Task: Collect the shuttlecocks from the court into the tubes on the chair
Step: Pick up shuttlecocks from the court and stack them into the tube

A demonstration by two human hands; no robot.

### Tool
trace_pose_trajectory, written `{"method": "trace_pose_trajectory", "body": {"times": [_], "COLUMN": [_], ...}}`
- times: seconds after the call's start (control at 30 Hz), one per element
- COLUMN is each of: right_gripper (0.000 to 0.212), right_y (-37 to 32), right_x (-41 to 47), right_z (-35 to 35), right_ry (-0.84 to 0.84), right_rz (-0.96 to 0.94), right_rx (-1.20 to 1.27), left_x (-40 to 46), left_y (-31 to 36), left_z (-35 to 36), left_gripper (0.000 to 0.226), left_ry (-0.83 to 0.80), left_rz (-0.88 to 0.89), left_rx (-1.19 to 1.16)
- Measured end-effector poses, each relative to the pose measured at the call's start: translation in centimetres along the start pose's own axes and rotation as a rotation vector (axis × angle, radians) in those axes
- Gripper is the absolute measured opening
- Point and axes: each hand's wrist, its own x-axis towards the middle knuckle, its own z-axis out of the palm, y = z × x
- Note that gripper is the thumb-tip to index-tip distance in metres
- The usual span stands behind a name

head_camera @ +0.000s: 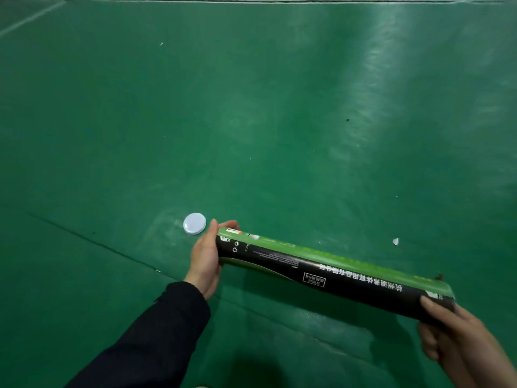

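You hold a black-and-green shuttlecock tube (333, 273) nearly level above the green court floor (251, 107), its length running from 9 o'clock to 4 o'clock. Your left hand (205, 259) caps the 9 o'clock end, palm flat against it and fingers curling over the rim. Your right hand (450, 334) grips the 4 o'clock end, thumb on top. A white round lid (194, 224) lies on the floor just beside your left fingertips, at 11 o'clock from them. A small white scrap (395, 241) lies at 3 o'clock.
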Motion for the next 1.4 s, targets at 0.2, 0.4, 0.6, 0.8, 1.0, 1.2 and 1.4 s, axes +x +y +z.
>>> {"method": "trace_pose_trajectory", "body": {"times": [0.2, 0.4, 0.6, 0.8, 1.0, 1.2, 1.4], "right_gripper": [0.018, 0.064, 0.075, 0.019, 0.018, 0.016, 0.019], "right_y": [1.1, 2.0, 3.2, 4.5, 5.3, 4.1, 4.7], "right_x": [1.2, 1.8, 1.8, 3.5, 3.8, 3.7, 3.5], "right_z": [-0.2, 0.9, 1.3, 2.5, 3.0, 2.5, 3.1], "right_ry": [0.049, 0.15, 0.158, 0.265, 0.312, 0.338, 0.376], "right_rz": [0.218, 0.347, 0.307, 0.229, 0.244, 0.139, 0.145], "right_rx": [-0.024, 0.132, 0.243, 0.279, 0.315, 0.327, 0.338], "left_x": [-0.5, -1.5, -3.2, -4.4, -4.6, -2.8, -3.2], "left_y": [-1.2, 1.9, 3.2, 2.8, 2.9, 2.5, 1.7], "left_z": [-0.8, 0.3, 1.9, 2.8, 3.1, 1.3, 0.8], "left_gripper": [0.045, 0.047, 0.05, 0.064, 0.049, 0.04, 0.042], "left_ry": [-0.012, -0.185, -0.363, -0.432, -0.351, -0.156, -0.223], "left_rz": [0.101, -0.121, -0.224, -0.263, -0.123, 0.154, 0.206], "left_rx": [0.06, -0.504, -0.736, -0.788, -0.658, -0.268, -0.164]}}
